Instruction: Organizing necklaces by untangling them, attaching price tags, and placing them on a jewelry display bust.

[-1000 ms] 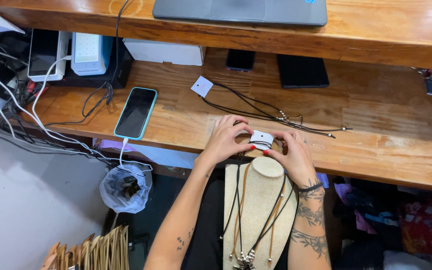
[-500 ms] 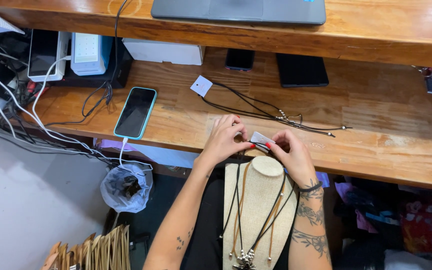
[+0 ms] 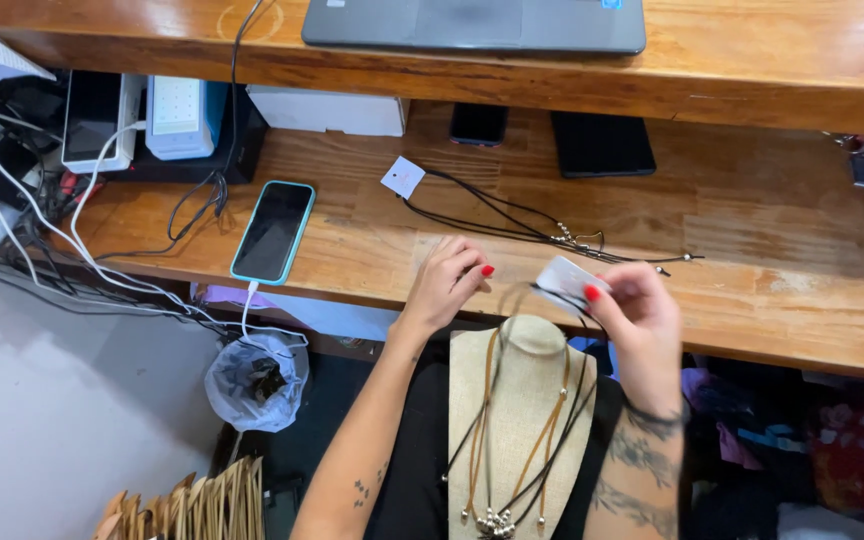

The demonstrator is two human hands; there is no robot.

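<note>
Cord necklace and its white tag, held above the display bust

The white tag [image 3: 566, 279] looked light and stiff, best gripped by its edges; its thin cord [image 3: 508, 310] seemed limp and easily tangled. The right hand [image 3: 637, 310] pinched the tag between thumb and fingers, above the beige bust [image 3: 522, 400]. The left hand [image 3: 449, 282], at nine o'clock from the tag, hung loosely curled; whether it touched the cord was unclear.

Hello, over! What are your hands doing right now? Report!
Right hand pinching white tag of a necklace. Left hand open beside the bust. Cords hang on bust. Nothing in the way.
</note>
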